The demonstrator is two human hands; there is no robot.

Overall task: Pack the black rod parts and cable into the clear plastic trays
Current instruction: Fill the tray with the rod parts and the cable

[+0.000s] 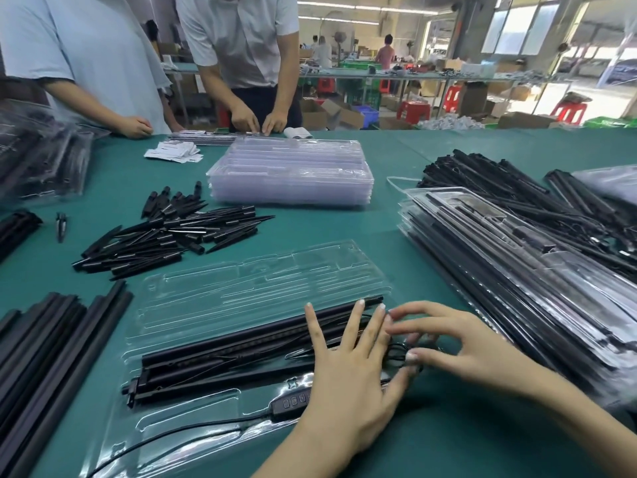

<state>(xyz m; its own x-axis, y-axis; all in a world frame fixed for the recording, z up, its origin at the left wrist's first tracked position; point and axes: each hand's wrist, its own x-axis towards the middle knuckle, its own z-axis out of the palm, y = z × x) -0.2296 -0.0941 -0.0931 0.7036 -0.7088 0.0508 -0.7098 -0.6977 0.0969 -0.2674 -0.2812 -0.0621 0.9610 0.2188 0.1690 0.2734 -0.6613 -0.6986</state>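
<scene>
An open clear plastic tray lies on the green table in front of me, its lid folded back. Black rods lie lengthwise in its near half. A black cable with a button controller runs along the tray's front edge. My left hand presses flat with spread fingers on the right ends of the rods. My right hand has curled fingers and pinches the coiled thin cable at the tray's right end, beside my left fingertips.
A stack of empty clear trays stands mid-table. Loose black spikes lie left of centre, long black rods at the near left. Filled trays and more rods pile at the right. Two people stand across the table.
</scene>
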